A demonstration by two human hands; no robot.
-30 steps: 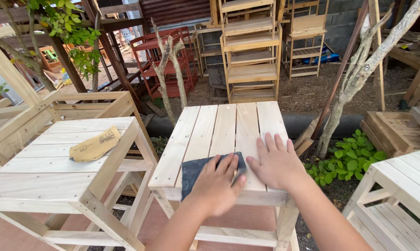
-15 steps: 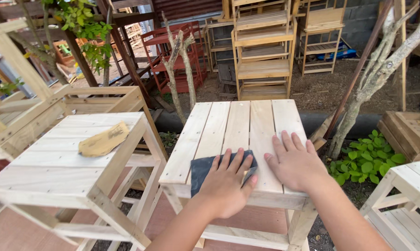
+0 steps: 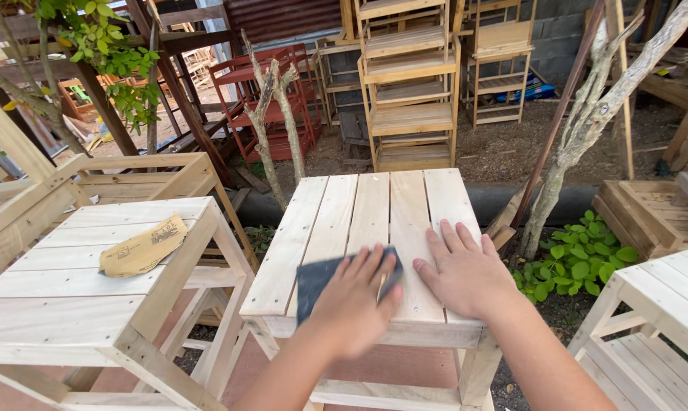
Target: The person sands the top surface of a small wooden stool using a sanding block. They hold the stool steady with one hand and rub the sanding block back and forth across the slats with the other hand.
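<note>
Near the bottom centre of the frame, the left hand (image 3: 353,304) lies flat with fingers together, pressing down on a dark sheet of sandpaper (image 3: 317,281) that lies on the slatted wooden surface (image 3: 374,205). The hand is blurred, and it covers most of the sheet's right part; the dark paper shows to the left of the fingers and a corner peeks out past the fingertips. Just beside it, to the right, the right hand (image 3: 465,270) rests palm down on the bare slats with fingers spread, holding nothing. The two hands are close but not touching.

At the left of the frame stands a second pale wooden table (image 3: 62,304), with a tan sheet of sandpaper (image 3: 144,247) lying on its top, well apart from both hands. In the upper middle, beyond the surface, tall unpainted wooden shelf frames (image 3: 408,84) stand on the dirt, with a red-painted frame (image 3: 260,99) to their left. A leafy green plant (image 3: 579,266) grows at the right, beside a thin tree trunk (image 3: 587,129).
</note>
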